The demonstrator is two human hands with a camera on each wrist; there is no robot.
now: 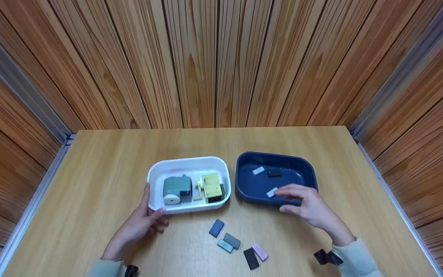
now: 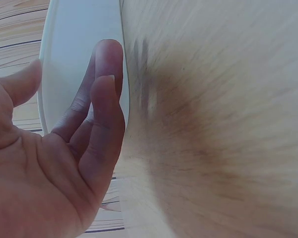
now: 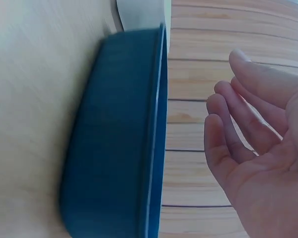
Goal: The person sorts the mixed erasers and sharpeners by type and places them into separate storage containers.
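Observation:
My left hand (image 1: 140, 225) grips the near left corner of a white tray (image 1: 189, 211), thumb at the front rim and fingers along the outer wall. Inside that tray lie a teal hand-crank pencil sharpener (image 1: 177, 186) and a yellow one (image 1: 210, 185) with a crank handle. Above the near right part of a dark blue tray (image 1: 275, 155) is my right hand (image 1: 310, 204), fingers loosely bent and holding nothing. Close to its fingertips lies a small white block (image 1: 271, 192). Another white block (image 1: 258, 170) and a black block (image 1: 273, 173) lie farther back in the blue tray.
In front of the trays, several small blocks lie on the wooden table (image 1: 190, 254): dark blue (image 1: 216, 227), grey-blue (image 1: 232, 241), light blue (image 1: 225, 246), pink (image 1: 260, 252) and black (image 1: 251, 258). A wood-panelled wall (image 1: 198, 77) stands behind the table.

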